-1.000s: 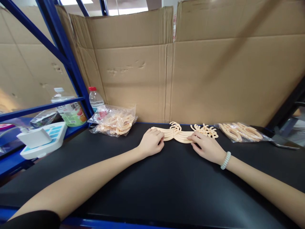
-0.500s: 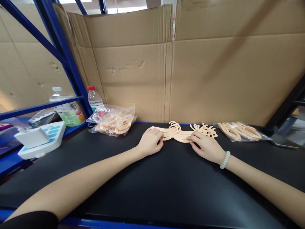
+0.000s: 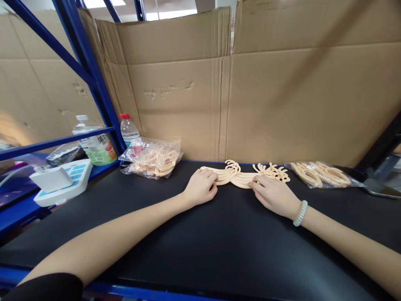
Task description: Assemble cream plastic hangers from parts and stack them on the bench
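Several cream-coloured clothes hangers (image 3: 241, 179) lie fanned together near the back of the black table, their curved hooks pointing to the cardboard. My left hand (image 3: 202, 186) rests with curled fingers over their left ends. At the right ends, the fingers of my right hand (image 3: 272, 195) are bent and closed on them; it wears a pale coiled band at the wrist. Just behind my right hand sits a pile of cream pieces with curved tips (image 3: 272, 171), partly hidden by that hand.
A clear bag of cream pieces (image 3: 153, 161) lies at the left, another flat bag (image 3: 321, 173) at the right beside a grey metal item (image 3: 382, 189). Bottles (image 3: 98, 144) and a white power strip (image 3: 64, 182) stand by the blue frame. Cardboard (image 3: 175, 96) walls the back.
The whole view has shifted slightly, so everything appears a little further right. Both hands stay at the ends of the hangers, with the right fingers slightly more drawn together.
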